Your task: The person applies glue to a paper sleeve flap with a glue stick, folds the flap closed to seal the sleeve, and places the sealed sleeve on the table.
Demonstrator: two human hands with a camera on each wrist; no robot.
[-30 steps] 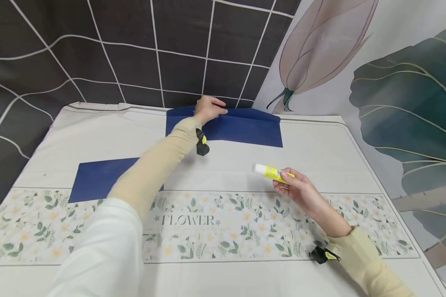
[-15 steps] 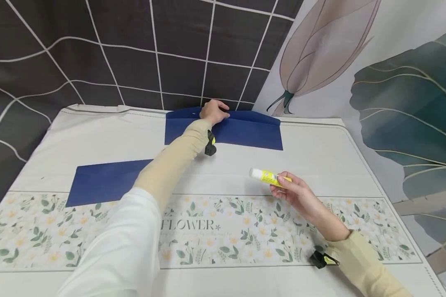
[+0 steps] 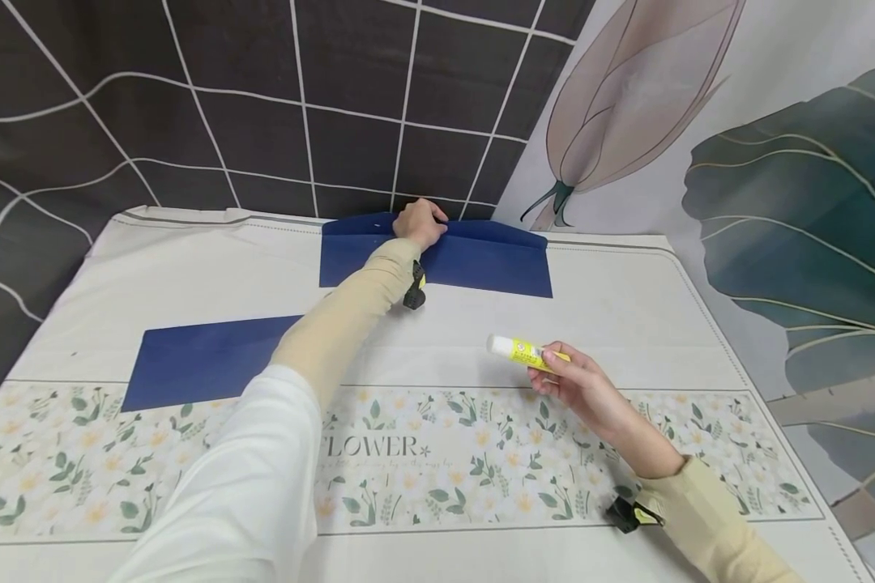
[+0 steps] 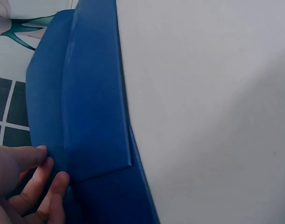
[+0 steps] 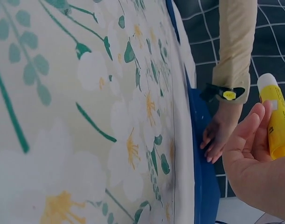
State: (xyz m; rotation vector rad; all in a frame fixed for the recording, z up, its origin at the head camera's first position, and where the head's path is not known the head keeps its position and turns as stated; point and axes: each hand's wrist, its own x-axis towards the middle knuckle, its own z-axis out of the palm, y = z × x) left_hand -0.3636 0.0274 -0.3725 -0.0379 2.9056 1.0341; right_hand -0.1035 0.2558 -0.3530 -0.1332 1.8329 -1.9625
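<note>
A dark blue paper envelope (image 3: 488, 265) lies at the table's far edge, its flap (image 3: 492, 231) folded out toward the back. My left hand (image 3: 419, 225) rests on that flap, fingers slightly bent and fingertips touching the paper, as the left wrist view shows near the flap's crease (image 4: 64, 121). My right hand (image 3: 583, 385) holds a yellow glue stick (image 3: 521, 351) between thumb and fingers above the table. The white cap (image 3: 499, 345) is on and points left. In the right wrist view the glue stick (image 5: 278, 114) stands at the right edge.
A second dark blue rectangular paper piece (image 3: 197, 360) lies on the left, partly hidden by my left sleeve. A pale cloth with a flower-print band (image 3: 510, 461) covers the table. A dark grid-patterned curtain (image 3: 350, 138) hangs directly behind the far edge.
My left hand has shifted slightly right along the envelope flap, mostly in the first half second. The right hand holds the glue stick in nearly the same place, slightly lower and further left.
</note>
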